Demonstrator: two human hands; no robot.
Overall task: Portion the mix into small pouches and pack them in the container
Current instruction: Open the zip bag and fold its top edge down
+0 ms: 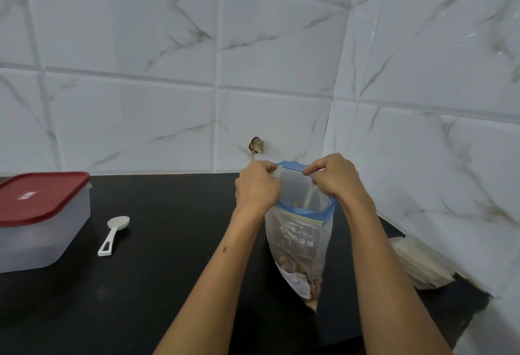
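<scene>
Zip bag of mix (299, 245) stands upright on the black worktop (168, 284), right of centre. Left hand (257, 187) and right hand (336, 176) each have a pinching grip on the bag's blue-edged mouth, holding it apart. Red-lidded container (42, 219) at 9 o'clock; white scoop (114, 233) between the two; stacked pouches (422, 264) at 3 o'clock.

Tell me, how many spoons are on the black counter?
1. A single white plastic measuring spoon lies on the black counter, between the clear plastic container with the red lid and the person's left arm. Others could be hidden inside the container.
</scene>
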